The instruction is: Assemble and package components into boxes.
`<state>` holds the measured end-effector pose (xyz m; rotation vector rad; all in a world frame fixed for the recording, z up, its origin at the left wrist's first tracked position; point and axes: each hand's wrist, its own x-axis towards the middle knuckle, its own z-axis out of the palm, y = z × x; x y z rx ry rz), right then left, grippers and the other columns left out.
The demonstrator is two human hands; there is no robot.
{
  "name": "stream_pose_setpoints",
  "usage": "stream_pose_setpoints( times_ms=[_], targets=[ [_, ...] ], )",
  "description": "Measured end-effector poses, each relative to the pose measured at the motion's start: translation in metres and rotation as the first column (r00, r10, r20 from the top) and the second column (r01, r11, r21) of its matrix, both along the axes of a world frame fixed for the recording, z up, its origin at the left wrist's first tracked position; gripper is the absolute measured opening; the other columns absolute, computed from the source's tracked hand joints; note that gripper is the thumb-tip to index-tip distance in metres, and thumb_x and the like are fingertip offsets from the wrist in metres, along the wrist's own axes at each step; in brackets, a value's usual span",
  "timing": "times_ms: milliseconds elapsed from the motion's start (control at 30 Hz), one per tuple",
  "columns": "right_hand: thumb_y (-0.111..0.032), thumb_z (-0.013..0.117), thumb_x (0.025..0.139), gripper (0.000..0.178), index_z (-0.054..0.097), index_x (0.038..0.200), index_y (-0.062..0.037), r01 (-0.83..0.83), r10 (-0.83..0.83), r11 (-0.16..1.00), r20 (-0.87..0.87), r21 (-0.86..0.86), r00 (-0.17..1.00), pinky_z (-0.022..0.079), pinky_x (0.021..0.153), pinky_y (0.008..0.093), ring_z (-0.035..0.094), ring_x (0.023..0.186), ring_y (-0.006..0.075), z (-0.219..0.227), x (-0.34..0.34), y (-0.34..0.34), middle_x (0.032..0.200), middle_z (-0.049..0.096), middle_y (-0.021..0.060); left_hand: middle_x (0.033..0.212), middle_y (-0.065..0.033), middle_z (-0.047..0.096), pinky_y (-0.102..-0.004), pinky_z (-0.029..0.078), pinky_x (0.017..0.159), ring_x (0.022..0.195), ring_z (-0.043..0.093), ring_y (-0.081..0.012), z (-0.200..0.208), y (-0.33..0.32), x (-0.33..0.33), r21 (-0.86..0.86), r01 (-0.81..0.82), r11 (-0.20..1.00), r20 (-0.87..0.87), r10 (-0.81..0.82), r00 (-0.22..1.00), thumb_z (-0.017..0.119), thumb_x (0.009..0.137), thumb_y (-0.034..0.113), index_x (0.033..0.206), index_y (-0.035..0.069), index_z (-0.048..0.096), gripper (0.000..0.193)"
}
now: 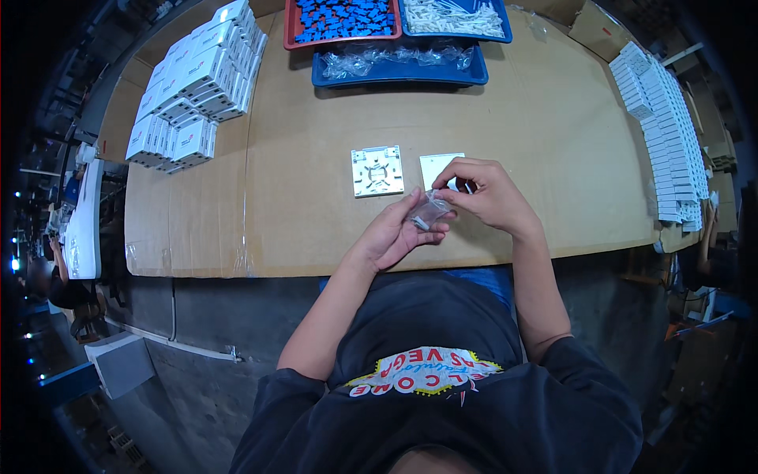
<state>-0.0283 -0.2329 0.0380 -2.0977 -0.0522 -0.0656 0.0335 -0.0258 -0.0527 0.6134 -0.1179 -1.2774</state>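
Observation:
Between my two hands is a small clear plastic bag (431, 210) with small white pieces inside. My left hand (392, 235) holds it from below, thumb against its side and fingers curled under it. The fingertips of my right hand (496, 196) pinch the bag's upper end. Just beyond my left hand, a square white plastic tray (377, 171) lies face up, with moulded clips and a round centre showing. To its right rests a flat white square cover (439, 164), partly hidden behind my right hand.
Cardboard covers the table (300, 213). At the back stand a red bin (343, 43) of blue parts, a blue bin (508, 33) of white pieces and a blue tray (403, 77) of clear bags. White boxes (197, 75) pile up left; white units (667, 150) stand stacked right.

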Motion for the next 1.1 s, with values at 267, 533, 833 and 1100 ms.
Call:
stream_pose_setpoints(
  times_ms=[267, 533, 833, 1100],
  targets=[
    [-0.006, 0.078, 0.086, 0.011, 0.076, 0.096, -0.0021, -0.111, 0.123, 0.989, -0.12, 0.102, 0.985, 0.047, 0.072, 0.0302, 0.058, 0.078, 0.0153, 0.004, 0.007, -0.016, 0.093, 0.07, 0.0046, 0.122, -0.0153, 0.071, -0.039, 0.059, 0.092, 0.102, 0.071, -0.0218, -0.002, 0.0, -0.004, -0.003, -0.018, 1.0, 0.038, 0.018, 0.999, 0.043, 0.114, 0.039, 0.139, 0.002, 0.056, 0.047],
    [-0.009, 0.079, 0.088, 0.013, 0.078, 0.099, -0.0027, -0.315, 0.315, 0.949, -0.142, 0.028, 0.938, 0.052, 0.084, 0.0326, 0.067, 0.093, 0.0189, 0.0, 0.017, -0.02, 0.114, 0.072, 0.0066, 0.12, -0.014, 0.07, -0.0393, 0.058, 0.092, 0.102, 0.07, -0.0213, 0.006, 0.002, -0.005, 0.025, -0.039, 0.999, 0.039, 0.038, 0.998, 0.051, 0.112, 0.038, 0.132, 0.0, 0.061, 0.044],
    [-0.018, 0.062, 0.106, 0.025, 0.073, 0.114, 0.0042, -0.36, 0.411, 0.903, -0.226, 0.237, 0.883, 0.053, 0.087, 0.0332, 0.067, 0.097, 0.0177, -0.009, 0.014, -0.001, 0.123, 0.07, 0.0106, 0.12, -0.0126, 0.07, -0.0401, 0.058, 0.095, 0.104, 0.07, -0.0222, 0.003, 0.005, -0.002, 0.014, -0.077, 0.997, 0.063, 0.076, 0.995, 0.051, 0.112, 0.038, 0.131, 0.0, 0.062, 0.044],
    [-0.017, 0.065, 0.104, 0.023, 0.075, 0.107, 0.003, -0.292, 0.331, 0.935, -0.195, 0.202, 0.923, 0.054, 0.09, 0.0336, 0.069, 0.103, 0.0191, -0.004, 0.014, -0.008, 0.123, 0.071, 0.0114, 0.131, -0.0196, 0.066, -0.0437, 0.055, 0.106, 0.127, 0.064, -0.0327, 0.025, 0.007, -0.004, -0.015, -0.13, 0.991, 0.006, 0.13, 0.992, 0.045, 0.113, 0.029, 0.142, -0.005, 0.053, 0.045]
  ],
)
